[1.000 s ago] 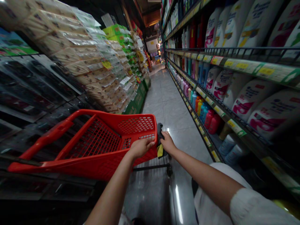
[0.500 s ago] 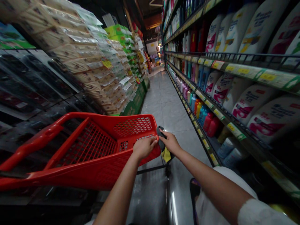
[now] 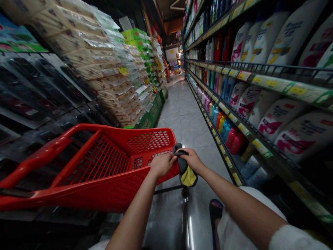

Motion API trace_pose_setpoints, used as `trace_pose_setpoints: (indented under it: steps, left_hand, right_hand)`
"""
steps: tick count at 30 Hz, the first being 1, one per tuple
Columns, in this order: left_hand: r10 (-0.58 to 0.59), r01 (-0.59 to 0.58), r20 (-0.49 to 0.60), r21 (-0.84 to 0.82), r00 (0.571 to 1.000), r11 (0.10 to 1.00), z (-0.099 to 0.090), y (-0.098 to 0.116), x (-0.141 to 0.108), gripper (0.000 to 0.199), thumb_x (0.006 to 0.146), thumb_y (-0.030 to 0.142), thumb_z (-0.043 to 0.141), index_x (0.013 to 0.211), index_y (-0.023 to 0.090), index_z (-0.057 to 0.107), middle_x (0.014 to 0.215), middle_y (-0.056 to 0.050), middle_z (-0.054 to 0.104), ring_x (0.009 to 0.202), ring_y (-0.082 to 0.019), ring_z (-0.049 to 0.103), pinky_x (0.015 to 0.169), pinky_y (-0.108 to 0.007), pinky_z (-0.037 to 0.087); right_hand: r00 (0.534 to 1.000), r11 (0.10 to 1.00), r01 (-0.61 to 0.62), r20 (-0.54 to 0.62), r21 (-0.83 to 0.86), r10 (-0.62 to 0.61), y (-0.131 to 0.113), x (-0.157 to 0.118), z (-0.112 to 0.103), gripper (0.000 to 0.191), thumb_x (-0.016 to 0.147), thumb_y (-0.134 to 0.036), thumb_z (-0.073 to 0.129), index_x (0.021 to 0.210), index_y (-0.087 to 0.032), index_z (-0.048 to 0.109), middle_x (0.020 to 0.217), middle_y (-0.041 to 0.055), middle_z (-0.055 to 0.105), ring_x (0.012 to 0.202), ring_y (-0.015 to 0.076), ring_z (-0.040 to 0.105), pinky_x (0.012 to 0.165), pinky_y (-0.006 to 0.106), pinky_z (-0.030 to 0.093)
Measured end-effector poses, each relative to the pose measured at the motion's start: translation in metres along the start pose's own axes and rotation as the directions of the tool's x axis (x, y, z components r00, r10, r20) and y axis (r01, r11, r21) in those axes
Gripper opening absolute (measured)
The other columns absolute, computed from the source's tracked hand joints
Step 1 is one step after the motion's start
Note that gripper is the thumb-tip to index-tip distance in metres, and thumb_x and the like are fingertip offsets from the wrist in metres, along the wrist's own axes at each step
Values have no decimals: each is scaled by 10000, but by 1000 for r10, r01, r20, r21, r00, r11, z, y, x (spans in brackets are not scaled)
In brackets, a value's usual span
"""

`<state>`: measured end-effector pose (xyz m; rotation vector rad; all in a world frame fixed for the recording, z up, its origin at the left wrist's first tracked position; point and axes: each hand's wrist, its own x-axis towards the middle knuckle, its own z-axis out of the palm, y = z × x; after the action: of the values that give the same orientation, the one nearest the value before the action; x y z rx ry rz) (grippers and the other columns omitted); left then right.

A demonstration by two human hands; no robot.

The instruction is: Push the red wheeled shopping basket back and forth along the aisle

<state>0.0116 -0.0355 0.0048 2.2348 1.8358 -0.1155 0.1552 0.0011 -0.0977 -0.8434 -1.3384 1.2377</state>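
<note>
My right hand (image 3: 191, 159) is closed on a grey and yellow cloth (image 3: 188, 176), and its yellow side dangles below the fingers. The cloth's grey part is bunched at the end rim of a red plastic shopping cart (image 3: 109, 187). Beside it, my left hand (image 3: 161, 164) is over the cart's near corner, thumb and fingers pinched at the cloth's edge. Whether the left fingers also touch the rim is hidden. No goods show in the part of the cart basket that I can see.
Shelves (image 3: 270, 85) of shampoo bottles (image 3: 282, 116) line the right side. Stacked tissue packs (image 3: 111, 73) and hanging packaged goods (image 3: 28, 83) stand on the left. A tiled aisle floor (image 3: 179, 104) runs ahead between them. A sandalled foot (image 3: 216, 208) is below my right arm.
More of the cloth's yellow side now hangs out below my right hand, slightly farther right. A grey loop of cloth shows between my hands. The cart has barely moved.
</note>
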Motion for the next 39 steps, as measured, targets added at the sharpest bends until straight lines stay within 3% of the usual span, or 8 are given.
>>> trace_pose_setpoints:
  steps: [8, 15, 20, 26, 31, 33, 36, 39]
  left_hand:
    - [-18, 14, -32, -142, 999, 990, 4, -7, 3, 420, 903, 492, 477, 1217, 309, 687, 1184, -96, 716, 1148, -339, 622, 922, -377, 431]
    - [-42, -76, -215, -516, 976, 853, 7, -12, 3, 574, 873, 472, 568, 1420, 309, 505, 1246, -59, 689, 1107, -273, 649, 961, -354, 443]
    - [20, -273, -375, -635, 927, 723, 8, -12, -1, 737, 780, 414, 696, 1464, 331, 435, 1525, -48, 442, 1212, -259, 588, 1000, -342, 446]
    - [-106, -168, -382, -617, 918, 769, 14, -8, -1, 839, 615, 309, 800, 1396, 306, 494, 1266, -38, 653, 1106, -261, 623, 914, -329, 479]
    - [-167, -173, -372, -726, 913, 666, 17, -9, 1, 468, 642, 217, 668, 1110, 241, 647, 987, -4, 696, 902, -202, 635, 800, -278, 481]
    - [-104, -257, -371, -794, 923, 551, 12, -8, 0, 400, 625, 201, 644, 1025, 205, 656, 954, -14, 683, 897, -198, 621, 796, -268, 474]
    - [1, -362, -391, -852, 920, 378, 1, -5, 2, 321, 603, 200, 655, 923, 177, 641, 877, -9, 651, 832, -172, 599, 764, -248, 463]
    - [-100, -409, -465, -847, 880, 338, -6, 0, 11, 229, 611, 209, 663, 824, 175, 587, 758, 21, 591, 724, -136, 557, 699, -232, 446]
  right_hand:
    - [949, 982, -138, -265, 131, 169, -13, 28, -18, 324, 583, -204, 583, 893, -197, 678, 916, 9, 712, 909, 214, 635, 907, 364, 478]
    - [946, 927, -49, -279, 371, 162, -41, 32, -30, 707, 546, -169, 663, 1235, -272, 545, 1267, 16, 635, 1107, 210, 613, 994, 362, 468]
    - [977, 911, -89, -144, 402, 159, -45, 30, -7, 480, 658, -284, 646, 1133, -229, 597, 1093, 21, 696, 1024, 225, 644, 942, 373, 508]
    - [986, 991, -13, -163, 134, 35, -41, 26, 25, 665, 749, -249, 555, 1399, -250, 415, 1222, 51, 615, 1067, 213, 602, 929, 355, 503]
    - [972, 918, 85, -170, -388, -162, -64, 26, 3, 611, 733, -344, 672, 1333, -293, 566, 1305, 81, 517, 1199, 292, 517, 1078, 470, 362]
    - [964, 890, 154, -133, -429, -231, -75, 27, -8, 573, 687, -366, 722, 1252, -305, 642, 1346, 74, 492, 1252, 319, 478, 1119, 496, 304]
    - [970, 965, 241, 56, -103, -236, -82, 26, -11, 409, 715, -388, 688, 1103, -261, 706, 1308, 59, 569, 1253, 290, 500, 1120, 462, 332]
    - [993, 923, 55, 80, 380, -91, -79, 19, 4, 372, 780, -484, 641, 1049, -229, 672, 1144, 59, 679, 1101, 255, 617, 993, 417, 473]
